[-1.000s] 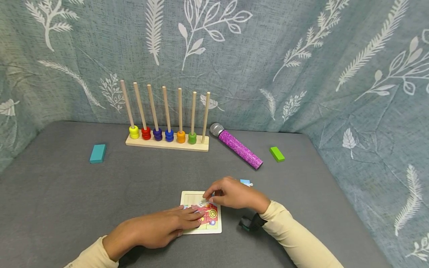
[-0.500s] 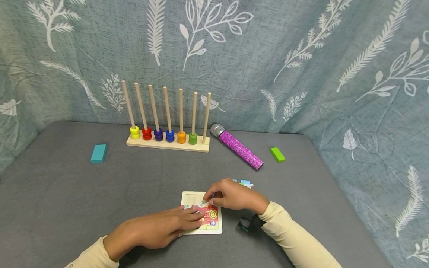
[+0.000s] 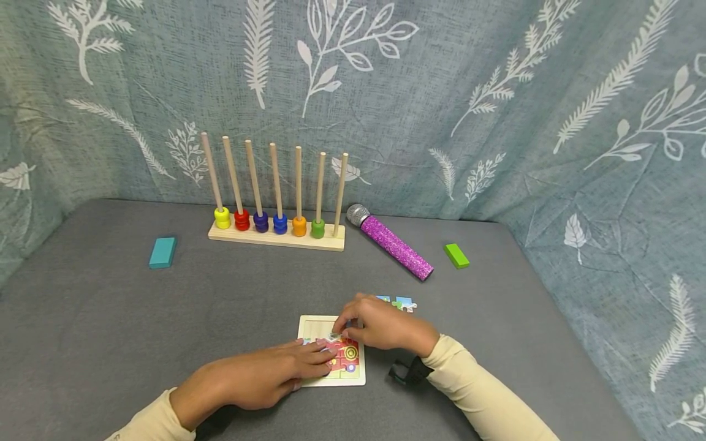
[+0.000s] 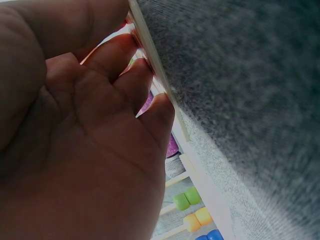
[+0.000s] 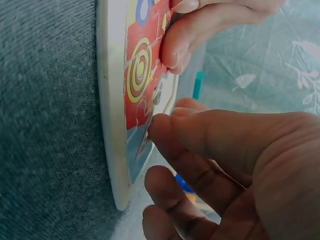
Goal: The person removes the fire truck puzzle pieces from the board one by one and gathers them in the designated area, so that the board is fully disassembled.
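On the desk (image 3: pixel 248 288), the right hand (image 3: pixel 377 321) pinches a puzzle piece (image 3: pixel 333 335) at the puzzle board (image 3: pixel 343 383) (stiff and light, I judge, so best held by edges); the left hand (image 3: pixel 270 373) rests on the board, grasping nothing.

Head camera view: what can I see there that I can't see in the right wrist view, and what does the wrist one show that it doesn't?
Only the head view: the glittery microphone, the lime green block and the loose puzzle pieces beyond the right hand.

Only the right wrist view: a close, side-on look at the puzzle tray, with the inner side of the right hand's lower fingers.

Both: the tray, both hands, including the left hand touching the puzzle, the leaf-patterned curtain and the grey tabletop.
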A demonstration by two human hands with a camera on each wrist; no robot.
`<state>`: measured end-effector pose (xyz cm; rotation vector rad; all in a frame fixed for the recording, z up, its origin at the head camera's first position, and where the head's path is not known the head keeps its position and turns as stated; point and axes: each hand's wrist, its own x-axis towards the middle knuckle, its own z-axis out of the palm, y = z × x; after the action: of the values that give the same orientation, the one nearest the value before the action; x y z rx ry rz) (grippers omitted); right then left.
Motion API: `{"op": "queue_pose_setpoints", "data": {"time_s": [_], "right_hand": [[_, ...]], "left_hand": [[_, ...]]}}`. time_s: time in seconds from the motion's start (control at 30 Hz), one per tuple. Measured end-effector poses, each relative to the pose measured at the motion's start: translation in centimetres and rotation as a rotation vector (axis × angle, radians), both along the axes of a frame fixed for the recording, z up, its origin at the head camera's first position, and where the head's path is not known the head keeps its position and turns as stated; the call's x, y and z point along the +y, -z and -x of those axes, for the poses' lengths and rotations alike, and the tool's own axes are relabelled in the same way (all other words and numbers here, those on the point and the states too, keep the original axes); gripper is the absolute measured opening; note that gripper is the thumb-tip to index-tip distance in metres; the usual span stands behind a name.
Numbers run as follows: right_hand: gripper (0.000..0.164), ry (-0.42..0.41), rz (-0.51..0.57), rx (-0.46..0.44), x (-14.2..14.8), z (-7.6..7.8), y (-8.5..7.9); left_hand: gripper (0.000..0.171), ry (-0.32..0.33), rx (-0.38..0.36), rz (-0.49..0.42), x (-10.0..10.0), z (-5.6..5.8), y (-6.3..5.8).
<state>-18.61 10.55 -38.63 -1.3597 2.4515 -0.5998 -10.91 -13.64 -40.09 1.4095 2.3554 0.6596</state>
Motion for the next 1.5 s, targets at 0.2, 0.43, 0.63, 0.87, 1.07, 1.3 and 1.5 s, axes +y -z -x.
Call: {"op": "queue_pose_setpoints", "data": {"time_s": [0.2, 0.43, 0.63, 0.87, 1.07, 1.3, 1.5], "right_hand": [[0.012, -0.015, -0.012, 0.037, -0.28, -0.15, -0.06], [0.02, 0.04, -0.021, 0.04, -0.47, -0.37, 0.3], [0.027, 0.09, -0.019, 0.032, -0.47, -0.41, 0.48], [0.024, 0.166, -0.062, -0.003, -0.24, -0.11, 0.4], [0.021, 0.179, -0.063, -0.023, -0.24, -0.22, 0.37], [0.019, 0.141, -0.021, 0.016, -0.12, -0.38, 0.21], [0.019, 0.132, 0.004, 0.029, 0.2, -0.42, 0.05]], "left_hand": [[0.05, -0.004, -0.021, 0.008, 0.02, 0.0, -0.07], [0.05, -0.012, -0.021, 0.017, 0.08, -0.06, -0.07], [0.05, -0.023, -0.045, 0.029, 0.14, -0.04, -0.02], [0.05, -0.03, -0.046, 0.026, 0.16, -0.1, 0.01], [0.049, -0.027, -0.035, 0.021, 0.09, -0.13, -0.03], [0.048, -0.037, -0.079, 0.023, 0.07, -0.1, -0.04], [0.047, -0.037, -0.092, 0.021, 0.09, 0.01, 0.02]]}}
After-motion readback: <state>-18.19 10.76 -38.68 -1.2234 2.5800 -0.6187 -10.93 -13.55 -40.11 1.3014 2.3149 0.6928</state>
